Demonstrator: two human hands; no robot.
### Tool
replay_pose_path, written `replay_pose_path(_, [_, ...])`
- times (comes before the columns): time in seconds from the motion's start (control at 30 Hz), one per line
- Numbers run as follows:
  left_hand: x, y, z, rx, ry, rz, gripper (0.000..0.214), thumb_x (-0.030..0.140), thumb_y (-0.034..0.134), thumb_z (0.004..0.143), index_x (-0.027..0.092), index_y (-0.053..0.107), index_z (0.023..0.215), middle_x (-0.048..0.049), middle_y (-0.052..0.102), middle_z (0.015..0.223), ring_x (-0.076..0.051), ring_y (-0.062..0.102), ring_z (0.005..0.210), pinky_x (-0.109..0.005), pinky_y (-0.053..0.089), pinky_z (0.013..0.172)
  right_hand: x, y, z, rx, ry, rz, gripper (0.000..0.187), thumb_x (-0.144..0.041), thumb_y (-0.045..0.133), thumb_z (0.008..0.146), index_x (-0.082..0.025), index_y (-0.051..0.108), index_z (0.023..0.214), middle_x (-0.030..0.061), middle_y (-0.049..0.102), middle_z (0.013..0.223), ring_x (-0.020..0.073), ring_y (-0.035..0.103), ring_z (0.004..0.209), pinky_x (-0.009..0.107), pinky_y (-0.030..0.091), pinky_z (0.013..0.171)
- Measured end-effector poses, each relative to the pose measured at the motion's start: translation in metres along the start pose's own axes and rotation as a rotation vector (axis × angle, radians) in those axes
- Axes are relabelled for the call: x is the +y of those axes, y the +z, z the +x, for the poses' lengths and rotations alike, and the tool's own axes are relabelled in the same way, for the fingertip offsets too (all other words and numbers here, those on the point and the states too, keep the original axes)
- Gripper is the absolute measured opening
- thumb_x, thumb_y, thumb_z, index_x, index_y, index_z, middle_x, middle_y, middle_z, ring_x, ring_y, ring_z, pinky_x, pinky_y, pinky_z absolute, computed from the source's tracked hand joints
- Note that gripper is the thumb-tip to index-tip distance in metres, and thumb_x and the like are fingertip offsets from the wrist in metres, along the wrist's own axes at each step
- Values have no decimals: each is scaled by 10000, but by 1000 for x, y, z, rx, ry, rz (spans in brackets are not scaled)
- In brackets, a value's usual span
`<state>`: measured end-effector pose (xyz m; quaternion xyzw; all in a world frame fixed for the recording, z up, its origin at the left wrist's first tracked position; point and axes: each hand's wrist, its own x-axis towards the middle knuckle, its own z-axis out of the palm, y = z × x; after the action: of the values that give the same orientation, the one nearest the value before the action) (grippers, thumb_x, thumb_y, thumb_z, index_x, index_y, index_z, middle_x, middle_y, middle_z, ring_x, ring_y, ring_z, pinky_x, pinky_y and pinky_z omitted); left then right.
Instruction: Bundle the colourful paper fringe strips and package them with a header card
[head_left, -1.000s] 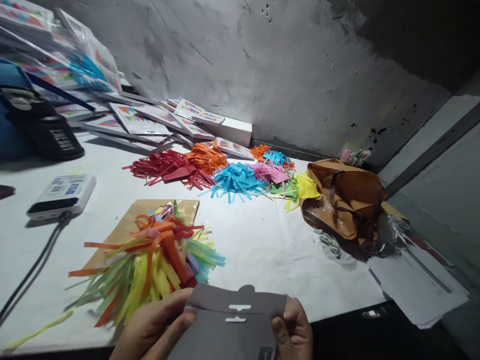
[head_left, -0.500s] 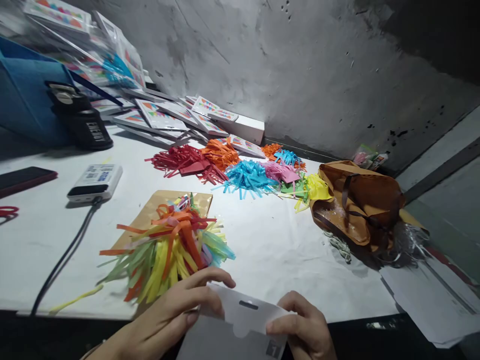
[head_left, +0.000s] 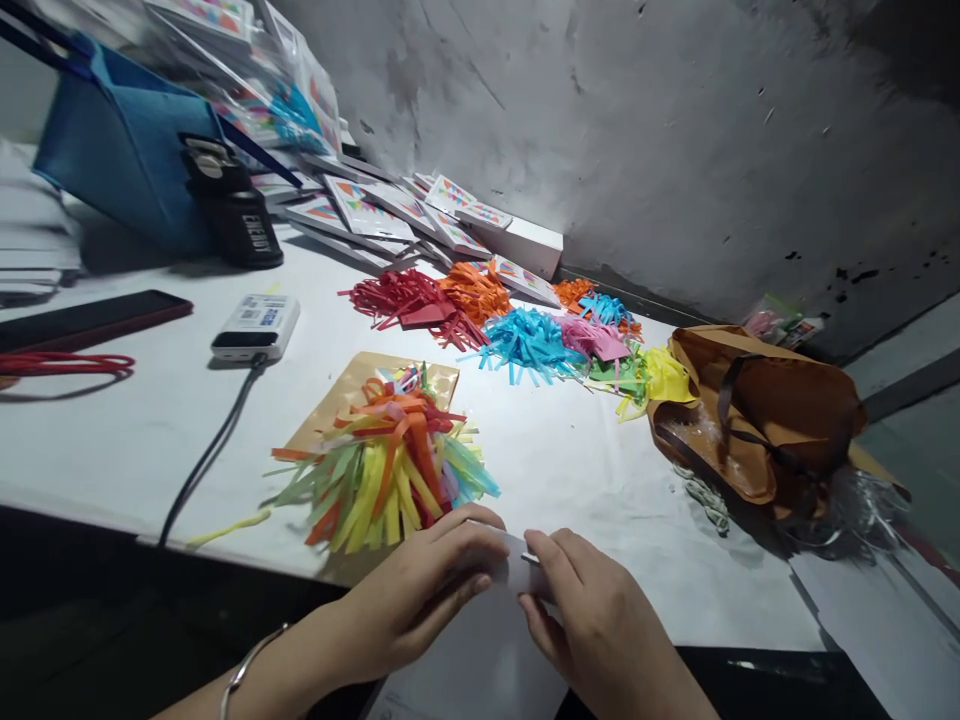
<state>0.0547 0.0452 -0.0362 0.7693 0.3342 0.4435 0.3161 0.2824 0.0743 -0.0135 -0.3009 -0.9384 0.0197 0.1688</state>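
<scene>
A grey wall (head_left: 637, 150), stained and pitted, rises behind a white-topped table (head_left: 585, 470). A brown bag (head_left: 787, 410) slumps at the table's right. Multicoloured fringe (head_left: 382, 460) lies on the table near the front edge. The left hand (head_left: 427, 580) and right hand (head_left: 600, 610) both grip the upper end of a white carton (head_left: 495, 650) at that edge.

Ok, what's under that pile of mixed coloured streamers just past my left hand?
A flat tan sheet sticks out from under the streamers at the far side, lying on the white table. Its middle is covered, so anything else there can't be seen.
</scene>
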Motion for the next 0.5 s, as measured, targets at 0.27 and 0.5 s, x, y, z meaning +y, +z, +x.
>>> replay_pose_path(0.27, [-3, 2, 2, -9, -55, -47, 198, 144, 472, 1018, 214, 571, 1175, -75, 611, 1116, -203, 607, 1065, -308, 501, 941, 11, -6, 4, -125, 83, 223, 355, -115, 523, 932, -215, 477, 1269, 70, 650, 1008, 250, 684, 846, 374, 580, 695])
replay_pose_path(0.5, [-4, 7, 3, 9, -104, -46, 194, 212, 493, 1022, 207, 566, 1202, -89, 620, 1136, -220, 607, 1060, -341, 505, 935, 16, -3, 3, -132, 90, 227, 336, -125, 490, 961, -203, 480, 1288, 94, 664, 1062, 261, 689, 897, 373, 555, 718])
